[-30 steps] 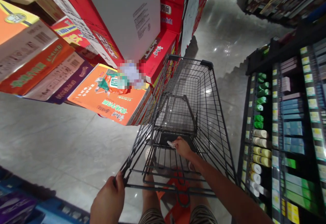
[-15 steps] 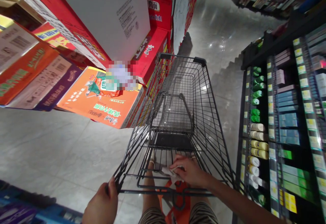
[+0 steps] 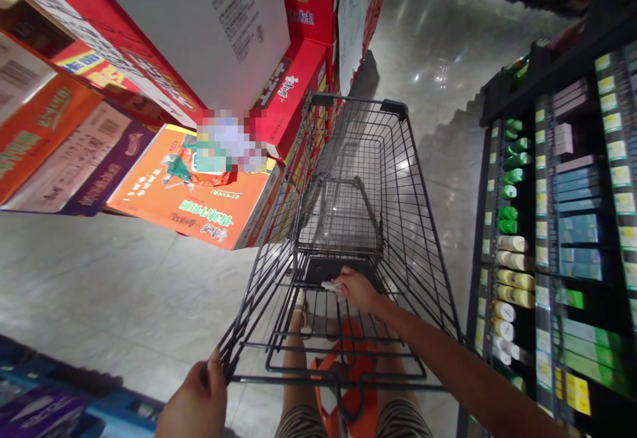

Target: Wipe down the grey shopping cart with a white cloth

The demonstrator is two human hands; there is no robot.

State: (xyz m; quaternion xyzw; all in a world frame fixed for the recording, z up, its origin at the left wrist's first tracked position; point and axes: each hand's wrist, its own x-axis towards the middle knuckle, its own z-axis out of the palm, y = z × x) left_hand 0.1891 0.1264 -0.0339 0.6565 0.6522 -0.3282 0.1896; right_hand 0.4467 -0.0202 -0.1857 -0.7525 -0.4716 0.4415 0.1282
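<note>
A dark wire shopping cart stands in front of me, its basket bare wire down to the floor of the cart. My left hand is wrapped round the cart's near left corner. Inside the basket, my right hand is closed on a crumpled whitish cloth or tissue, close to the black panel. Whether the cloth touches the wires I cannot tell. Below the near rail hangs an orange bag with straps, between my legs.
Stacked red boxes and an orange box stand against the cart's left side. On the right runs a black shelf with green bottles and small cartons. Blue crates lie at lower left.
My right hand has moved forward with the whitish cloth, from near the rail to the black panel. My left hand stays on the cart's corner. The view has shifted slightly.
</note>
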